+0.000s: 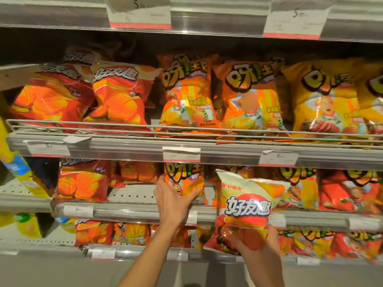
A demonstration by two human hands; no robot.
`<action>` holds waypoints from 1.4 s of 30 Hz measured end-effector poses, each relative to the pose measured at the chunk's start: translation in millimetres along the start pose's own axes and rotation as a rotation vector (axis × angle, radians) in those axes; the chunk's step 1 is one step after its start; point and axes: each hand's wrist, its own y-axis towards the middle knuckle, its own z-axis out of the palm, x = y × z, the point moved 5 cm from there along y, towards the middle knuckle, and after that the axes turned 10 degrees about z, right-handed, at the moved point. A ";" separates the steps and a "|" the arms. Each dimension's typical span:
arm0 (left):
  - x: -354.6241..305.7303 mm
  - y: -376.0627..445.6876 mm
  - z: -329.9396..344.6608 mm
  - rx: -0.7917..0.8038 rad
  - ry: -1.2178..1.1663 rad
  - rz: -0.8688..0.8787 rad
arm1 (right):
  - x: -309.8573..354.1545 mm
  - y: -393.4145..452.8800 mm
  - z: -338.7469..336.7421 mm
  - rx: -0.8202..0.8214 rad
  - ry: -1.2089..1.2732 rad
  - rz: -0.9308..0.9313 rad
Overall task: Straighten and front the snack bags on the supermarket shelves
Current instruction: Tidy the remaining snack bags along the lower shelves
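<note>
Supermarket shelving seen from the head camera, with three tiers of snack bags behind grey price rails. The left hand [172, 200] reaches up to the middle shelf [128, 212] and grips an orange bag [184, 183] standing just behind that shelf's front edge, under a white price tag [181, 154]; the thumb lies across the bag's lower right side and the fingers curl round its left edge, so the bag sits upright within the hand's grasp. The right hand [257, 243] holds a cream-and-red bag [246, 210] in front of the shelving, clear of the shelves, to the right of the orange bag and apart from it. The fingers are clamped on the bag's bottom end and the bag rises above the hand, its top corner tilted slightly leftward, its printed front facing the camera. It overlaps the front edge of the middle shelf and the rail below.

On the upper shelf [124, 145], a wire guard rail [83, 123] runs along the front edge; behind it stand two red bags [116, 96] at the left end, two orange bags [248, 100] at the centre, and yellow bags [323, 100] toward the right end. At the left of the middle shelf a further red bag [83, 181] stands at the front edge, with bare perforated shelf between it and the gripped orange bag. The lowest shelf carries mixed red and orange bags, blurred.
</note>
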 end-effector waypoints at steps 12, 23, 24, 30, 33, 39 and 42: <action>-0.1 3.2 9.4 0.182 0.095 0.000 | -11.5 -28.8 15.8 0.147 -0.080 0.125; 83.6 -10.7 -127.6 0.259 0.783 0.393 | 34.1 -67.9 139.2 0.470 -0.343 -0.019; 93.4 -12.6 -136.5 0.261 0.830 0.400 | 41.9 -68.2 154.3 0.481 -0.352 -0.036; 132.5 -16.8 -153.7 0.391 0.911 0.385 | 86.5 -49.9 233.7 0.445 -0.354 -0.035; 136.0 -14.6 -155.2 0.366 0.926 0.393 | 103.4 -38.2 256.9 0.339 -0.328 -0.059; 140.3 -14.7 -151.5 0.348 0.868 0.368 | 111.0 -27.7 285.0 0.201 -0.291 -0.099; 135.1 -13.5 -152.3 0.325 0.844 0.380 | 102.7 -31.7 293.4 0.204 -0.302 -0.144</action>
